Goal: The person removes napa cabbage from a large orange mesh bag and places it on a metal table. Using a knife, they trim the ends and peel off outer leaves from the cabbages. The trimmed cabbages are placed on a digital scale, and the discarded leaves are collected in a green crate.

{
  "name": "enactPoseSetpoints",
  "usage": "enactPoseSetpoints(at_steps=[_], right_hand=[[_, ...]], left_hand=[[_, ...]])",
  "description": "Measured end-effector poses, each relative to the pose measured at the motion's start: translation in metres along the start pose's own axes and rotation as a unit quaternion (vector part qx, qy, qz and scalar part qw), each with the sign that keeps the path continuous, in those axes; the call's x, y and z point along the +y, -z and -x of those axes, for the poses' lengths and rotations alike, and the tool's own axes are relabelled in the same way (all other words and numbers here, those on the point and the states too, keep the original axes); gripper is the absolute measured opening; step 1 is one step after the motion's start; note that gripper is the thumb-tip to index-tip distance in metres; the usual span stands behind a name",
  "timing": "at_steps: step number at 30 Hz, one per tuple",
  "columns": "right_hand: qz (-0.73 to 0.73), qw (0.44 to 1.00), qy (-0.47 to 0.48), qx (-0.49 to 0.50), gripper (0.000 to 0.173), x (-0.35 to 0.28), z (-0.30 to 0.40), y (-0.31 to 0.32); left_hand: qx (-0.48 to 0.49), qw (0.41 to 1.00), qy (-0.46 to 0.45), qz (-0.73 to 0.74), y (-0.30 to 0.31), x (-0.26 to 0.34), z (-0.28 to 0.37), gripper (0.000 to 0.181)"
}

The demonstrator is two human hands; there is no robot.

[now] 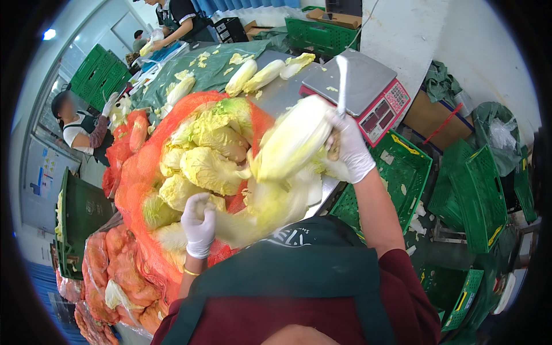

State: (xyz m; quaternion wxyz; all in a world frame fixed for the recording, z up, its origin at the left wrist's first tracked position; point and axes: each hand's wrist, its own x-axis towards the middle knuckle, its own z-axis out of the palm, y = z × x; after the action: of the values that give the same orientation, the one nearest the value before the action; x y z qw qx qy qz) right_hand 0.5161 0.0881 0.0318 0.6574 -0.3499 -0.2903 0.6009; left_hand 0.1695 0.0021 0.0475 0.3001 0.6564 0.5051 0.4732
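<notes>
My right hand (350, 144), in a white glove, grips a knife (342, 84) with its pale blade pointing up and its brown handle in the palm. A motion-blurred napa cabbage head (295, 136) is against the fingers of that hand. My left hand (199, 224), also gloved, has curled fingers beside blurred pale cabbage leaves (269, 211); whether it holds one is unclear. An open orange mesh sack (138, 185), full of yellow-green napa cabbages (211, 168), lies before me.
A red-framed digital scale (351, 84) stands right of the sack. Green crates (388, 177) lie at right, leaf scraps inside. Trimmed cabbages (263, 76) rest on the table. Full sacks (116, 271) are at lower left. Co-workers (82, 129) work at left and at the far end.
</notes>
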Motion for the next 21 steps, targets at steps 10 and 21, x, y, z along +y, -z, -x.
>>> enactPoseSetpoints(at_steps=[10, 21], right_hand=[[0.159, 0.987, -0.028, -0.027, 0.035, -0.046, 0.016, -0.076], [0.241, 0.966, -0.063, -0.071, 0.042, -0.019, 0.07, -0.045]], left_hand=[[-0.085, 0.942, -0.264, -0.191, -0.089, 0.069, -0.068, 0.097], [-0.262, 0.703, 0.189, 0.633, -0.097, 0.019, -0.092, 0.077]])
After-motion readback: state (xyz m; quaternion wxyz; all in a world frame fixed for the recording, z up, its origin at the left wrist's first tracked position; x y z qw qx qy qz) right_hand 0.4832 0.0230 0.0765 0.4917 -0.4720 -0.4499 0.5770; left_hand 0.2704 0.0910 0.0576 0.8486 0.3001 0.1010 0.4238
